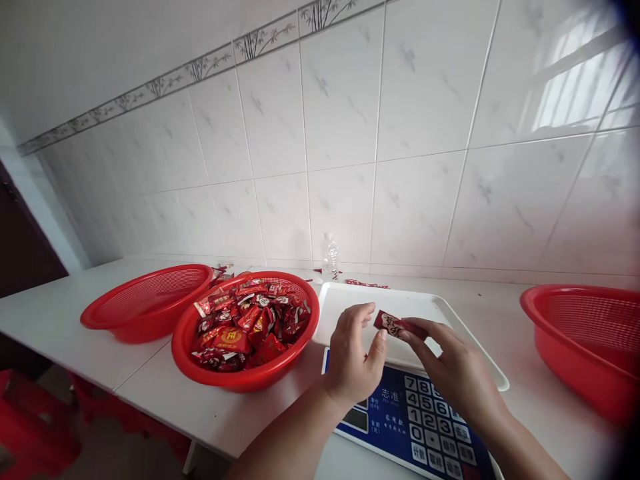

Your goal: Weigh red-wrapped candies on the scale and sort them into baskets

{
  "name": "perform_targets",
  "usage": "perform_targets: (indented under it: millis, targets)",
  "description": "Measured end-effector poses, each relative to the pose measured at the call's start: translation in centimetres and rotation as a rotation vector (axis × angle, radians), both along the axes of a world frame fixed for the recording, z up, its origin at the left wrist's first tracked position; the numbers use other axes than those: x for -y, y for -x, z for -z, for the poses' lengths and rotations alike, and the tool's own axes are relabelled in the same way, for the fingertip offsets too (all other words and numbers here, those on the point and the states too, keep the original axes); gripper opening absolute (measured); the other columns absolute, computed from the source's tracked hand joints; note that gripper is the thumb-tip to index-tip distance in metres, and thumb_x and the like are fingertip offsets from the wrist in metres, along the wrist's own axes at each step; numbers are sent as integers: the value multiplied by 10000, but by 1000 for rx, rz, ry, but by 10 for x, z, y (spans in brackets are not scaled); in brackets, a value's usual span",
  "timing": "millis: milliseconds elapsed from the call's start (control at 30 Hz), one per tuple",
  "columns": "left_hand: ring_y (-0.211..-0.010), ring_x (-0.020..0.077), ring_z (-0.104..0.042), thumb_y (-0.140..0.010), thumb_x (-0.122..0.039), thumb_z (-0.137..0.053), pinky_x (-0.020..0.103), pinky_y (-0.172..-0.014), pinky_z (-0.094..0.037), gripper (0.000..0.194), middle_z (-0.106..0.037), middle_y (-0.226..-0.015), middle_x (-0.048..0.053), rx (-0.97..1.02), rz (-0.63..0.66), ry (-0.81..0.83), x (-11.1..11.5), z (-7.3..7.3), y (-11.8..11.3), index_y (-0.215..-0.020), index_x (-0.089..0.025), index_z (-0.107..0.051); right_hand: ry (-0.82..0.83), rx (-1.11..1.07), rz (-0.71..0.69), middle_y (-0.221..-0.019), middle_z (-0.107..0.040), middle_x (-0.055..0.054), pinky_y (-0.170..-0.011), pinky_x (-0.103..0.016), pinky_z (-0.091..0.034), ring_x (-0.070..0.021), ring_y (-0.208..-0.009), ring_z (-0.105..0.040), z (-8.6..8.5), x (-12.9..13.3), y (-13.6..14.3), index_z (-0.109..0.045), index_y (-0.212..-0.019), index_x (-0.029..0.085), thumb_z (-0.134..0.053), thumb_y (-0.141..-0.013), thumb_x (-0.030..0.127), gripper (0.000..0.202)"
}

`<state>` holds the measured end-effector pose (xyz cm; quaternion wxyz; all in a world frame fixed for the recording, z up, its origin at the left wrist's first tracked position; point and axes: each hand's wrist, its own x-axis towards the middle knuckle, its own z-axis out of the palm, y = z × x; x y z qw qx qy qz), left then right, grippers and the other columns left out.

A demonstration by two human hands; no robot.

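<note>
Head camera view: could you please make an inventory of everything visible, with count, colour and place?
Tabletop: count unclear (seam visible), white, across the lower view
Left basket: one, red, at left
Centre basket: one, red, left of the scale
Right basket: one, red, right edge
Wrapped sweets: many, mostly red, heaped in centre basket
Scale: one, blue panel and white tray, front
Loose packets: several, red, behind tray and centre basket
Bottle: one, clear, near wall
Tiled wall: one, white, grey bamboo border, behind
Door: one, dark, far left
Stools, apparently: count unclear, red, lower left
Held sweet: one, dark red, above tray
Left hand: one, beside held sweet, contact unclear
Right hand: one, pinching held sweet
</note>
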<state>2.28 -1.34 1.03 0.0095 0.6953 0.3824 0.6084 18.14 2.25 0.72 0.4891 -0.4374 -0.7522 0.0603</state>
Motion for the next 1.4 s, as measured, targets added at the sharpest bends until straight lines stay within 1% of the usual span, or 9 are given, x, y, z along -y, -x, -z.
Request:
perform_targets:
  millis: [167,333,467,567,733,933,1067,1200,1400]
  targets:
    - [-973,193,-582,-877,-167,-480,350,-859,-496,219,-627,-1027,82,-58,45,92,20,-19,5,-1082,-196,-552,-60,155,105,-941,-719,-87,-565,-332,-496,-260,-791,-675,10,-5,-2,-617,-1112,251,-353,-903,430,382]
    - [-1007,185,-583,-854,-205,-525,322,-894,-469,184,-650,-1034,55,-392,33,231,32,-41,29,-1023,-206,-597,-28,264,230,-871,-734,-73,-442,-290,-444,-254,-681,-684,11,-5,-2,-628,-1155,231,-368,-893,357,390]
    - [-931,178,-604,-870,-238,-465,293,-819,-458,180,-667,-998,29,-623,-222,490,18,-59,67,-978,-220,-607,19,353,281,-814,-739,-65,-416,-295,-440,-250,-617,-676,8,-6,-3,-655,-1114,222,-385,-886,312,365]
    - [-798,179,-609,-847,-209,-423,279,-717,-447,203,-677,-860,13,-758,-356,711,3,-67,103,-872,-225,-624,-65,334,272,-953,-733,-80,-495,-317,-497,-272,-804,-686,7,-6,-2,-659,-1098,196,-402,-882,303,353]
    - [-642,167,-623,-698,-137,-529,226,-573,-430,150,-697,-705,7,-909,-352,1042,-13,-66,153,-700,-210,-660,-146,268,220,-1039,-713,-74,-602,-357,-541,-275,-932,-660,9,-5,1,-659,-1080,179,-409,-890,311,340]
    - [-755,238,-661,-621,-199,-676,275,-630,-478,253,-724,-876,48,-1119,-330,1269,-23,-61,151,-873,-213,-694,-118,234,172,-1025,-716,-74,-619,-360,-541,-263,-912,-665,8,-4,2,-651,-1080,189,-408,-902,328,332]
    - [-985,251,-616,-750,-250,-670,390,-831,-484,370,-638,-1136,106,-1232,-402,1270,-28,-55,140,-1103,-159,-606,-110,223,157,-1028,-714,-77,-617,-360,-538,-260,-912,-664,8,-4,3,-647,-1083,191,-408,-905,340,333]
    - [-1258,290,-410,-827,-296,-631,535,-1030,-313,431,-466,-1356,110,-1326,-506,1207,-30,-49,141,-1225,-170,-526,-112,226,146,-1035,-714,-64,-620,-362,-536,-262,-930,-659,8,-4,2,-644,-1081,196,-413,-903,331,321]
    - [-1174,261,-490,-875,-308,-572,511,-982,-386,337,-513,-1293,97,-1404,-559,1221,-31,-47,148,-1185,-178,-550,-100,218,142,-1003,-725,-61,-613,-350,-524,-256,-898,-669,5,-2,1,-648,-1070,201,-410,-906,337,320]
